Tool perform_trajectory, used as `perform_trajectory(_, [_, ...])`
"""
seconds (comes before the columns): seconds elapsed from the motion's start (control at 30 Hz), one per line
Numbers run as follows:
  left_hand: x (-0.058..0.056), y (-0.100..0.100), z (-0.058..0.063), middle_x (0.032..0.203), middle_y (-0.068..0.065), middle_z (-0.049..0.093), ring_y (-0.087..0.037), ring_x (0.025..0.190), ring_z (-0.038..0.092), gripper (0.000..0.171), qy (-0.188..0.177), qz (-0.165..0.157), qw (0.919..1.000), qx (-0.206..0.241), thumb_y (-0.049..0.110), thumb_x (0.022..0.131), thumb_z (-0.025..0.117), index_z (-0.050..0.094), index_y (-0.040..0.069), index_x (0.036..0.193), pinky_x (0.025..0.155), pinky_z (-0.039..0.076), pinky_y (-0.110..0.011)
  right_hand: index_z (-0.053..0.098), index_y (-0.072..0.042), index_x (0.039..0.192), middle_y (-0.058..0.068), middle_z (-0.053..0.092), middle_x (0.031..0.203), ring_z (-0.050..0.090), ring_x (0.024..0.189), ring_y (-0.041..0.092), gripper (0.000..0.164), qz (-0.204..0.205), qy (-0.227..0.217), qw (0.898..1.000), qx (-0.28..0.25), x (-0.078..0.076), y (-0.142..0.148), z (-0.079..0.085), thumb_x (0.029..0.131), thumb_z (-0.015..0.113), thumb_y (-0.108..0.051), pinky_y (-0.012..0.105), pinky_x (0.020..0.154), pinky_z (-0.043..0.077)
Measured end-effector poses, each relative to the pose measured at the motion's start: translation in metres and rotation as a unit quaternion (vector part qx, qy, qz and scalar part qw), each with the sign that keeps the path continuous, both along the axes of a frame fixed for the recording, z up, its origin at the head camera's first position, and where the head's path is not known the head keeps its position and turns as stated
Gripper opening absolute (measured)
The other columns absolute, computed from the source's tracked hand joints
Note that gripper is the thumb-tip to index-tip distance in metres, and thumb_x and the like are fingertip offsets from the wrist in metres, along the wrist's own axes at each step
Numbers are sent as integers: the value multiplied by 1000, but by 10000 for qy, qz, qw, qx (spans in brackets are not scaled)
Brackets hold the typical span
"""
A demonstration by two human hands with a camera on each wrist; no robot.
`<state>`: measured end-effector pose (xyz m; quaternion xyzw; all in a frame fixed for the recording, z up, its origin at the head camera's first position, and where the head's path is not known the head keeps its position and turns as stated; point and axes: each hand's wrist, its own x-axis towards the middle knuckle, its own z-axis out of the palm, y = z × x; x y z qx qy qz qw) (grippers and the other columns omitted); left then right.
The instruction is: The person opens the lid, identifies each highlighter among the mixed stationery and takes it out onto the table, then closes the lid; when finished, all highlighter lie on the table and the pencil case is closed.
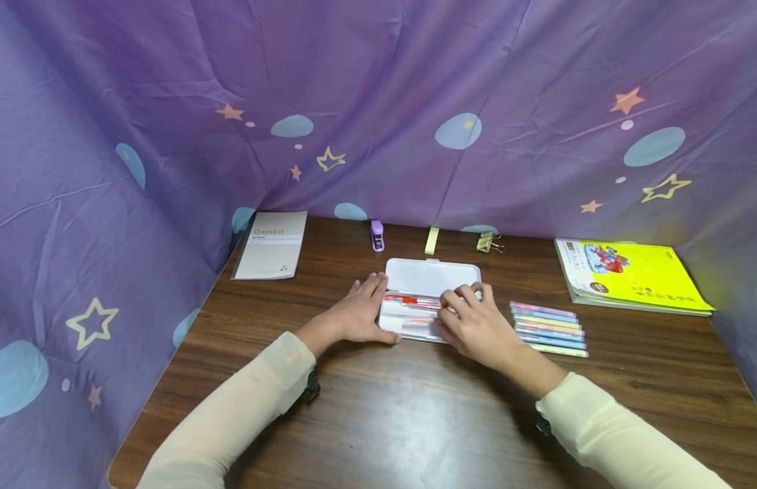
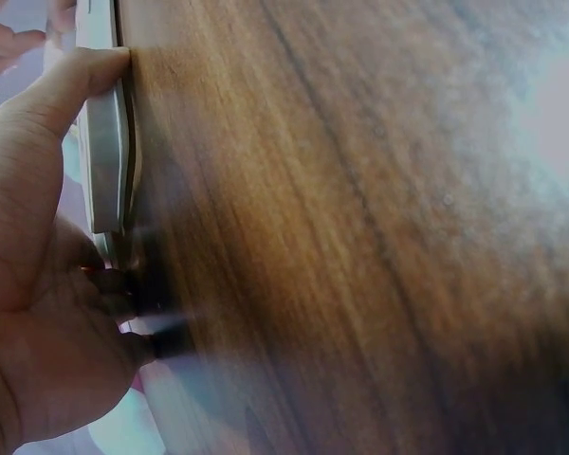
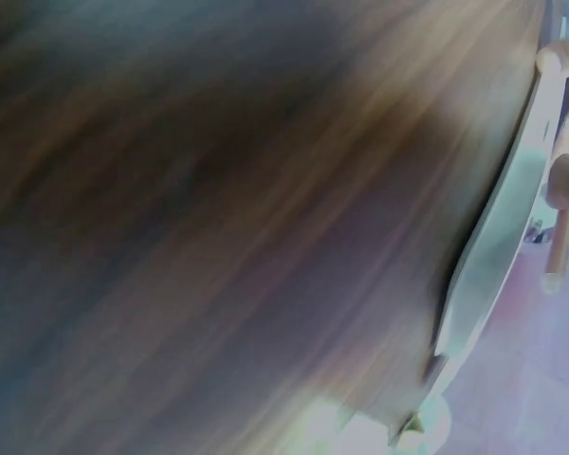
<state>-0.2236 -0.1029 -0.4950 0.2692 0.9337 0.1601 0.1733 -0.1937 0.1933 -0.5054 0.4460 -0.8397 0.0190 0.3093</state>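
A white pencil case (image 1: 432,277) lies with its lid raised toward the back of the table. Several pens, one with a red part (image 1: 409,299), lie in its back compartment. My left hand (image 1: 358,314) braces the case's left end, thumb at the front edge and straight fingers along the side; in the left wrist view the thumb (image 2: 85,76) touches the case rim. Over the right half of the case, my right hand (image 1: 472,322) has curled fingers. A slim pen (image 3: 557,254) shows by those fingers in the right wrist view. The hand hides much of its grip.
Several pastel markers (image 1: 549,329) lie in a row right of the case. Behind stand a purple stapler (image 1: 377,236), a yellow strip (image 1: 432,240) and a binder clip (image 1: 488,242). A notebook (image 1: 271,246) lies back left, yellow books (image 1: 637,277) back right. A purple curtain (image 1: 378,88) hangs behind.
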Motion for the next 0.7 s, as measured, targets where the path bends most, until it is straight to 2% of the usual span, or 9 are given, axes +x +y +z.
perform_trajectory(0.17, [1,0,1,187,-22,6,-38,175,4,132,-23,-10,10000,25,67,91,79,5,-3,176,143,8,-54,73,-5,98,11,68,111,62,100,34,20,212,386,9990,5,1,15,1,96,73,-24,67,91,52])
perform_trajectory(0.33, [1,0,0,187,-22,4,-38,175,3,133,-58,-22,10000,-4,68,92,78,3,-3,176,143,7,-54,72,-4,95,12,69,107,62,96,36,19,464,572,9970,-228,0,28,1,102,65,-20,70,87,51])
perform_trajectory(0.53, [0,0,-1,187,-21,1,-36,175,1,134,-85,1,9999,-60,70,92,76,1,-3,176,144,7,-53,74,-3,97,14,70,108,61,96,38,20,454,537,9968,-367,-1,47,2,103,64,-20,73,87,49])
perform_trajectory(0.7, [-1,1,-2,187,-20,1,-35,175,0,134,-100,-2,9999,-114,70,92,76,0,-1,176,144,5,-52,74,-2,96,15,70,109,61,97,39,30,347,466,9977,-362,2,62,-1,110,57,-23,74,87,48])
